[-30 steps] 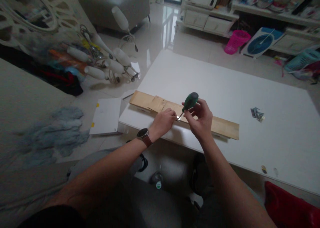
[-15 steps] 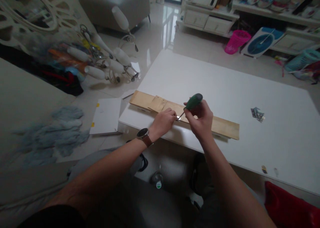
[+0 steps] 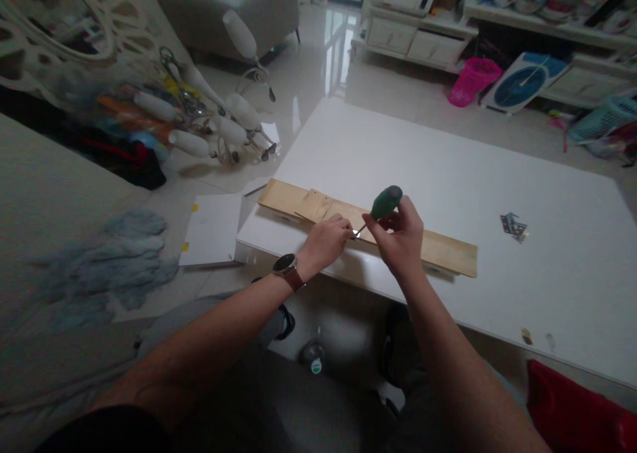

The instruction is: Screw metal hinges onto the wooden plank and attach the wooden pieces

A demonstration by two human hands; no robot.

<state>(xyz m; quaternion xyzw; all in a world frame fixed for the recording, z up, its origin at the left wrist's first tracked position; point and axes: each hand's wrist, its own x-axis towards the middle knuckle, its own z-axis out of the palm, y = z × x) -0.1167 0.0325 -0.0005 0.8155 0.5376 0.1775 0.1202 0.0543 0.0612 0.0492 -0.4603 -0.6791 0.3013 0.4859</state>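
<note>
My right hand (image 3: 402, 241) grips a screwdriver (image 3: 385, 202) with a green handle and dark end cap. Its shaft slants down and left to a small shiny metal piece (image 3: 356, 235) at the near edge of a long wooden board (image 3: 450, 253). My left hand (image 3: 326, 241), below a wrist with a watch, is closed by that piece, fingertips pinched beside the screwdriver tip. What the left fingers hold is too small to make out. A shorter wooden piece (image 3: 314, 205) lies on the board, left of my hands.
The board lies along the near side of a large white panel (image 3: 423, 154). Several metal hinge-like parts (image 3: 513, 227) lie on its right, small bits (image 3: 526, 336) near its front edge. A white box (image 3: 212, 231), a lamp (image 3: 229, 128) and a bottle (image 3: 314, 359) are around it.
My right-hand fingers have shifted slightly on the screwdriver, and its handle has tipped a little. The left hand and the board stay in place.
</note>
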